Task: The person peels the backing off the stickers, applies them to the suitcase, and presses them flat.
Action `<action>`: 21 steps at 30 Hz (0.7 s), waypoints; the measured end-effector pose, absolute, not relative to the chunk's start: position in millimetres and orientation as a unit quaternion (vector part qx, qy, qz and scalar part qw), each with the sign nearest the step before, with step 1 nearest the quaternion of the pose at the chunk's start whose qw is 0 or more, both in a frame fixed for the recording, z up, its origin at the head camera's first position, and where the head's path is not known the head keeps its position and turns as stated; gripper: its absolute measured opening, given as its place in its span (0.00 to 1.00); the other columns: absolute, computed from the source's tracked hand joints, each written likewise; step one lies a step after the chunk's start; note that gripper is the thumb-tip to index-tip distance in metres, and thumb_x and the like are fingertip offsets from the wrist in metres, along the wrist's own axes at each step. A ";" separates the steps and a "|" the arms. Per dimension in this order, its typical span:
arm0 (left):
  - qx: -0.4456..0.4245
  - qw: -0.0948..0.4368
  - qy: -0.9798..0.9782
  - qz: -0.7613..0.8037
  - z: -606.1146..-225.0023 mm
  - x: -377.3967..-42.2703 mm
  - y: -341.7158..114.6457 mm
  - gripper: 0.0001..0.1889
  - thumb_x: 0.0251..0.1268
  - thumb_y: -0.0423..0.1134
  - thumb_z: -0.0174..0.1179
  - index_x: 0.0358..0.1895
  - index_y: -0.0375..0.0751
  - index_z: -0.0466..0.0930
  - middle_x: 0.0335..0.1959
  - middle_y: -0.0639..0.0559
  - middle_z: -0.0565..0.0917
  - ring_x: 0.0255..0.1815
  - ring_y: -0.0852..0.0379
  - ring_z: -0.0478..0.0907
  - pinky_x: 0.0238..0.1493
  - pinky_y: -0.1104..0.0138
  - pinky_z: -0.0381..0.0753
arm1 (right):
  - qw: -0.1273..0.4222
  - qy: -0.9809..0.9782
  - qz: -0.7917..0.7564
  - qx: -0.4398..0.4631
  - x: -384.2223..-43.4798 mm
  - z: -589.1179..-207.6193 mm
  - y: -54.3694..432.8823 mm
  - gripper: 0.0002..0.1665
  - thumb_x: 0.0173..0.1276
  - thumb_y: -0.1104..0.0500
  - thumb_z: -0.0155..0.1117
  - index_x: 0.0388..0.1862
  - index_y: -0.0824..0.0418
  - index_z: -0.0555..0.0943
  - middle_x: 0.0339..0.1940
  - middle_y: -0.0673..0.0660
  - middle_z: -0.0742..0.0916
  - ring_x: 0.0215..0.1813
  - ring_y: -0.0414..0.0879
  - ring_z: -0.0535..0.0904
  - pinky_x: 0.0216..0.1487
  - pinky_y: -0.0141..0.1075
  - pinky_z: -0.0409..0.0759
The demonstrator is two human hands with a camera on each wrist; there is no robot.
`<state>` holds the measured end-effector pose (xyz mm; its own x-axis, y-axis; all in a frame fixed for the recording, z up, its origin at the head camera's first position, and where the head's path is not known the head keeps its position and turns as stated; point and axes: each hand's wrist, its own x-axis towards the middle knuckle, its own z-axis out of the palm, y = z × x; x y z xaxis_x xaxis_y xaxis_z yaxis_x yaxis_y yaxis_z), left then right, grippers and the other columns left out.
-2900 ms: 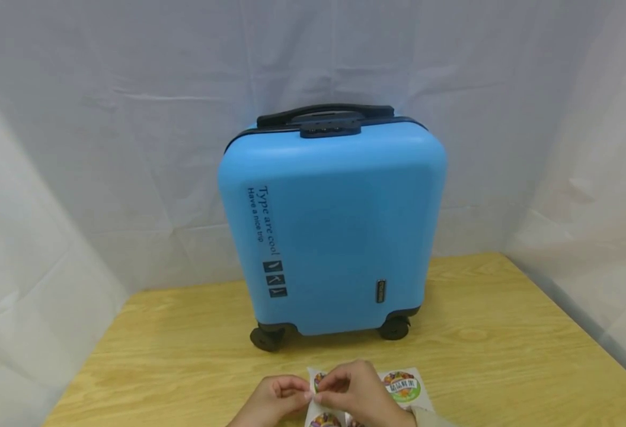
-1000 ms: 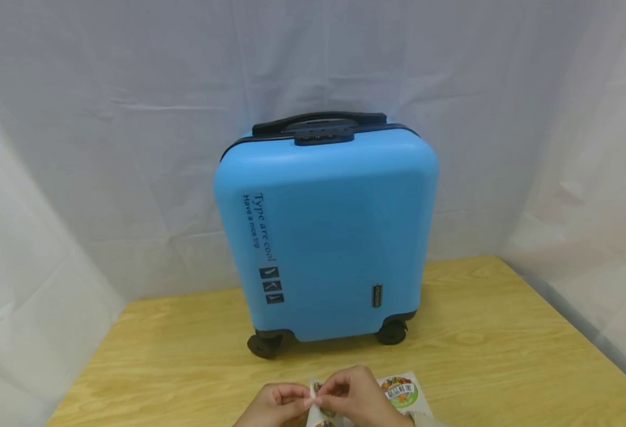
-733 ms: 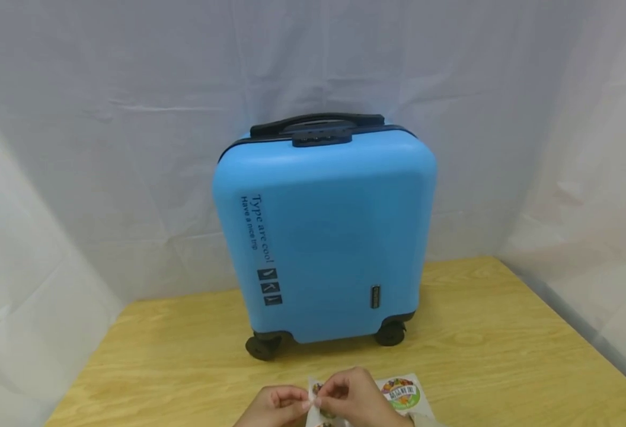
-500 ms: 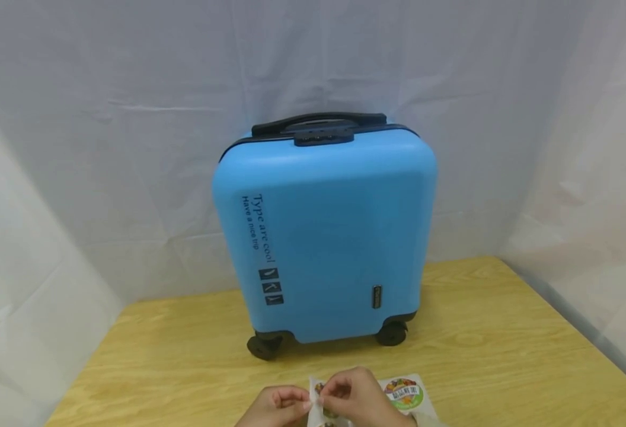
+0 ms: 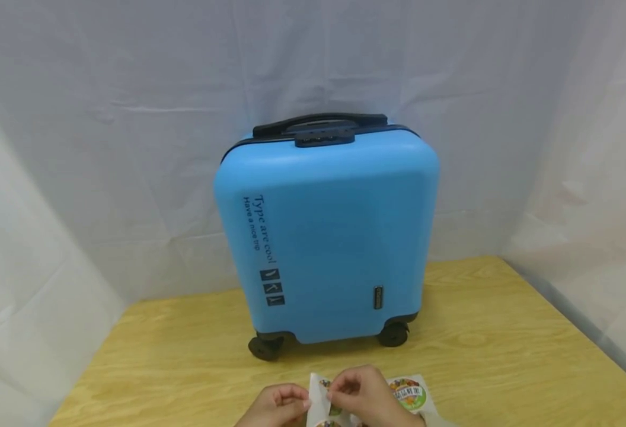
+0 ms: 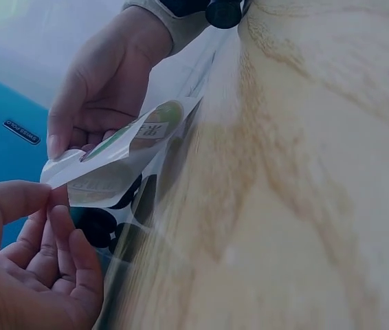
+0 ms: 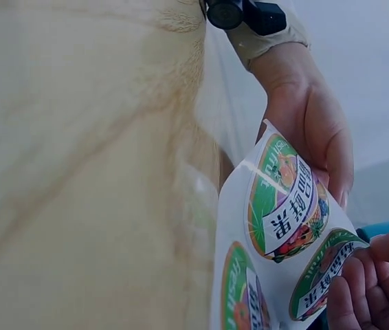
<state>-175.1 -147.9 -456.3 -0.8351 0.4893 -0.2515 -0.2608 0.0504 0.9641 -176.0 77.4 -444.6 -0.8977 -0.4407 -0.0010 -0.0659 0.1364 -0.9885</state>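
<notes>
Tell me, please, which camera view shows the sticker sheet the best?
The right wrist view: there the sticker sheet is large, with its printed face towards the camera. The head view shows it small, at the bottom edge, partly behind the right hand. The left wrist view shows it at a steep slant.

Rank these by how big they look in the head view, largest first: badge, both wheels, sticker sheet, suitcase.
1. Suitcase
2. Sheet, though the right hand hides part of it
3. Left wheel and right wheel: too alike to rank
4. Badge
</notes>
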 end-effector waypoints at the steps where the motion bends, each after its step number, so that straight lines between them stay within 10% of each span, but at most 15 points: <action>1: 0.082 0.273 0.673 0.682 -456.3 -175.1 -148.0 0.08 0.66 0.36 0.55 0.41 0.33 0.79 0.18 0.59 0.71 0.18 0.66 0.63 0.24 0.73 0.64 | 0.149 0.740 -0.634 -0.166 -176.3 -445.2 78.4 0.10 0.64 0.59 0.64 0.32 0.68 0.83 0.27 0.51 0.85 0.29 0.41 0.77 0.29 0.31 0.75; 21: 0.062 0.234 0.705 0.667 -458.2 -175.7 -149.8 0.10 0.63 0.35 0.58 0.40 0.30 0.80 0.27 0.57 0.82 0.28 0.63 0.73 0.34 0.70 0.74 | 0.152 0.734 -0.650 -0.123 -177.1 -446.6 91.6 0.11 0.63 0.58 0.65 0.34 0.67 0.82 0.27 0.52 0.85 0.31 0.43 0.80 0.31 0.33 0.77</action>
